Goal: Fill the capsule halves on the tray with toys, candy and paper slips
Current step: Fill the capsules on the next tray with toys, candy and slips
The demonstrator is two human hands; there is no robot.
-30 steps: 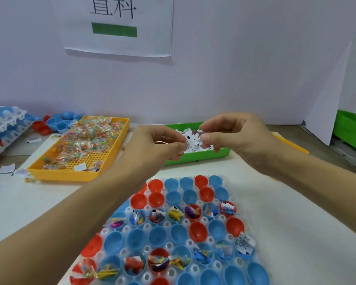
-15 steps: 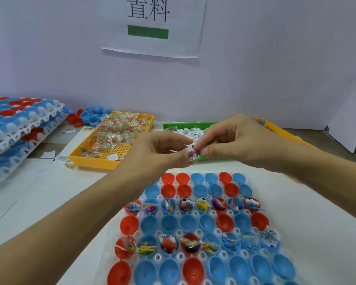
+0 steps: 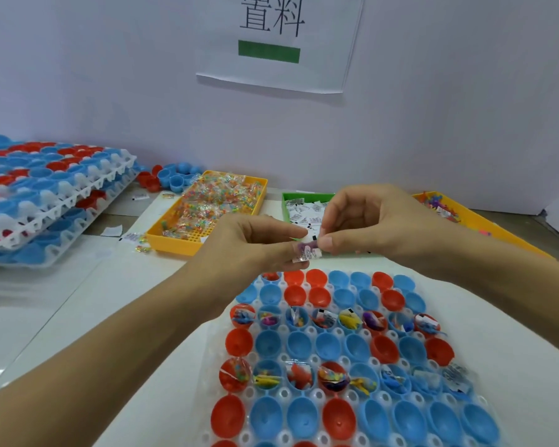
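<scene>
Both hands (image 3: 307,240) pinch paper slip (image 3: 306,254) | candy tray (image 3: 175,243) behind | stacked trays (image 3: 46,201) left

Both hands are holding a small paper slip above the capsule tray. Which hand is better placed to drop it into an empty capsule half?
Probably the left hand: its fingers hold most of the paper slip, while the right hand pinches only one end. Empty capsule halves lie just below.

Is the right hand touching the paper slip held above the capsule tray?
Touching. The head view shows the right hand pinching the paper slip's right end, thumb against it, while the left hand grips the other end.
</scene>
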